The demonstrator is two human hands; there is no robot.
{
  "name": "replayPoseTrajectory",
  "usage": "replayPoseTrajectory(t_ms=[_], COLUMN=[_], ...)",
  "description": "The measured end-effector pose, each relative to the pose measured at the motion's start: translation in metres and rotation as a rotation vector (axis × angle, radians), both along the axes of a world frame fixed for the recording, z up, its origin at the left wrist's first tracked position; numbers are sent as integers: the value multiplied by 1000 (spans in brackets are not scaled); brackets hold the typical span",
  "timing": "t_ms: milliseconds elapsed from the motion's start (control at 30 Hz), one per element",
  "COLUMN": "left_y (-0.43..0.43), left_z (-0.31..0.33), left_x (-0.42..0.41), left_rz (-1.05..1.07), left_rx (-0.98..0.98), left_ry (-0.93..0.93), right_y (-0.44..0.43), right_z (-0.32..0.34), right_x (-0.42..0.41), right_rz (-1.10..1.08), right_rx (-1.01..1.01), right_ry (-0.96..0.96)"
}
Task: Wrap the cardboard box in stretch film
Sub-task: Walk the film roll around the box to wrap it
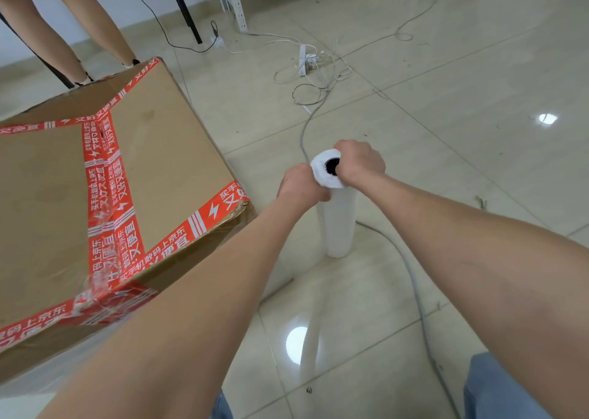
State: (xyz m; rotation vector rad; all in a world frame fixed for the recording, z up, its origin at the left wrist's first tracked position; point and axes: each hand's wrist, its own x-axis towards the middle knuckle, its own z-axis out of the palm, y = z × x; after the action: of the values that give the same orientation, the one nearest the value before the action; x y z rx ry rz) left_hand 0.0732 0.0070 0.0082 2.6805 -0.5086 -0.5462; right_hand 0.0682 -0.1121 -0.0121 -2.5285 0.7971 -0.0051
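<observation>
— Where is the stretch film roll [338, 224]?

— Standing upright on the tiled floor [446, 99], just to the right of the cardboard box [95, 179] and a little apart from it. Its open core faces up towards the camera.

— And the hands?

— Both are at the top end of the roll. The left hand [299, 189] is on the roll's left side, fingers curled round it just under the rim. The right hand [360, 162] is on the right side, clenched over the rim beside the dark core hole. Whether a thumb goes into the hole I cannot tell.

— So the fingers are grasping, not released?

— Grasping the roll, on both sides. The rest of the roll hangs below the hands down to the floor.

— What about the box?

— It sits at the left, closed, with red printed tape [105, 176] along its seams and edges. Some clear film [95, 291], crinkled and shiny, lies over its near corner.

— Anything else around?

— A grey cable [411, 275] runs across the floor past the foot of the roll. Farther off lies a white power strip [302, 59] among loose cords. Another person's legs [63, 20] stand behind the box.
</observation>
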Motion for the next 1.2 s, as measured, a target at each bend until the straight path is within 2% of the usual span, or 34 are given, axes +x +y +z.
replayPoseTrajectory(t_ms=[67, 233, 367, 533, 800, 867, 1000, 1200], left_y=[-4, -3, -1, -1, -1, -1, 0, -2], left_z=[-1, -3, -3, -2, -10, -8, -3, -4], left_x=[1, 2, -1, 1, -3, -2, 6, 1], left_rz=[12, -11, 6, 2, 68, 56, 26, 34], left_rx=[-33, -29, -50, -35, -115, -99, -54, -54], left_ry=[29, 35, 13, -29, 11, 8, 53, 49], right_y=[-9, -8, -7, -8, -6, -8, -7, -1], right_z=[2, -4, 2, 13, 9, 9, 7, -2], right_x=[1, -2, -8, -17, -22, -22, -25, -20], right_rz=[38, -17, -40, -150, 13, -5, -202, -235], right_rx=[7, 215, 154, 448, 129, 156, 510, 290], right_ry=[6, 132, 147, 210, 43, 34, 141, 116])
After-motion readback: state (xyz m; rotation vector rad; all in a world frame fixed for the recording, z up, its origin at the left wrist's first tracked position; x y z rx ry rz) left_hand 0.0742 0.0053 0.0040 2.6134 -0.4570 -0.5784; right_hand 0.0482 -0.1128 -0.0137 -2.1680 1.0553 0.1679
